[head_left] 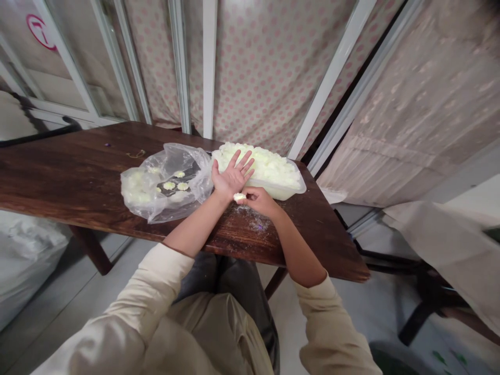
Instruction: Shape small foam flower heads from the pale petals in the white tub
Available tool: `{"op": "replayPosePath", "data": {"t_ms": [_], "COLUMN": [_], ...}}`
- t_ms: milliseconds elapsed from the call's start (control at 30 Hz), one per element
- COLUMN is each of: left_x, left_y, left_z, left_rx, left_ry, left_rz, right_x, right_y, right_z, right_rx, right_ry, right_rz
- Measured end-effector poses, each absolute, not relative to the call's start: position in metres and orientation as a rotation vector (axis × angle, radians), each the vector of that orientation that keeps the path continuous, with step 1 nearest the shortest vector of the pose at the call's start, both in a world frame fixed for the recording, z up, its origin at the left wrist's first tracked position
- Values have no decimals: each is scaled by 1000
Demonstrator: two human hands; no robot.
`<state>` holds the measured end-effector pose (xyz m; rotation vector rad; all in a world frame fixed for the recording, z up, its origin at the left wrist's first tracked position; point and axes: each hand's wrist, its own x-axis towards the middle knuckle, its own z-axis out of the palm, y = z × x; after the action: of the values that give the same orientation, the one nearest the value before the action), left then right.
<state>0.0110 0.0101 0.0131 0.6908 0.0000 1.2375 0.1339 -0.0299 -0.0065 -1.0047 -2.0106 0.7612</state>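
My left hand (231, 174) lies palm up with its fingers spread, right in front of a clear plastic tub (289, 191) heaped with pale yellow-white dough (269, 164). My right hand (258, 199) is closed in a pinch on a small lump of that dough (239, 197), held against the heel of my left palm. To the left a clear plastic bag (164, 182) lies on the dark wooden table (70, 177), with a few small flattened dough pieces (175, 185) on it.
White crumbs or flour (255, 221) dust the table near my right wrist. The table's right corner (357, 271) ends close by. Curtained window frames stand behind. A white sack (23, 255) sits at the lower left, a cloth-covered object (449, 245) at the right.
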Motion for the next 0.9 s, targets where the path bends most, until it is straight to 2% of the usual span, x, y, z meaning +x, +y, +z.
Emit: {"op": "replayPosePath", "data": {"t_ms": [67,200,333,467,600,800,900], "left_x": [11,10,9,10,11,10,9], "left_y": [13,15,9,8,15,15,11], "left_z": [10,9,14,14,6,8,13], "left_rx": [676,654,640,642,610,615,648], "left_ry": [-57,-115,-44,33,-95,-74,-42], "left_rz": [1229,1238,1264,1302,1290,1274,1257], "right_x": [134,135,135,135,137,147,157], "right_y": [-29,-26,-25,-25,-23,-10,-5], "right_z": [-7,-10,-11,-9,-10,-12,-9], "right_rx": [-997,-1033,-1000,-973,-954,-1066,-1052], "right_ry": [-1978,-1857,-1945,-1860,-1987,-1597,-1471], "right_rz": [792,653,765,533,648,333,337]}}
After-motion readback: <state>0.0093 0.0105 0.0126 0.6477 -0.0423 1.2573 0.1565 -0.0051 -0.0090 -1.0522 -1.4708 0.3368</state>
